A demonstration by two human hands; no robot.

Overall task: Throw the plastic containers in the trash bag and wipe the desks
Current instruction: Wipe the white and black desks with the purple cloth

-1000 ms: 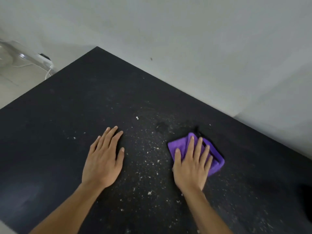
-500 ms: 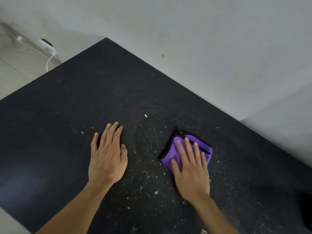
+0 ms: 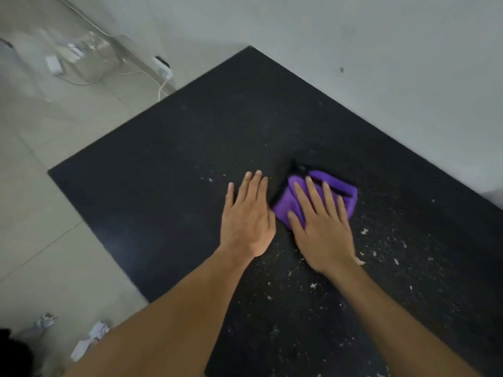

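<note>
The person's 2 hands lie flat on a black desk that runs up against a pale wall. The right hand presses palm-down on a folded purple cloth, fingers spread and extended rather than curled, so the cloth is pinned under the palm and fingers, not clenched in a fist. The cloth shows beyond the fingertips and along the thumb side, its far edge toward the wall. The left hand rests open and flat on the bare desk surface just beside the cloth's left edge, fingers straight and together, grasping nothing; its thumb side lies close to the cloth, and whether they touch cannot be told. White crumbs are scattered across the desk, mostly to the right of and nearer than the right hand, while the surface left of the left hand looks darker and cleaner. On the tiled floor beside the desk lie crumpled bits of paper, and a white cable trails near the wall. The picture is slightly blurred.
</note>
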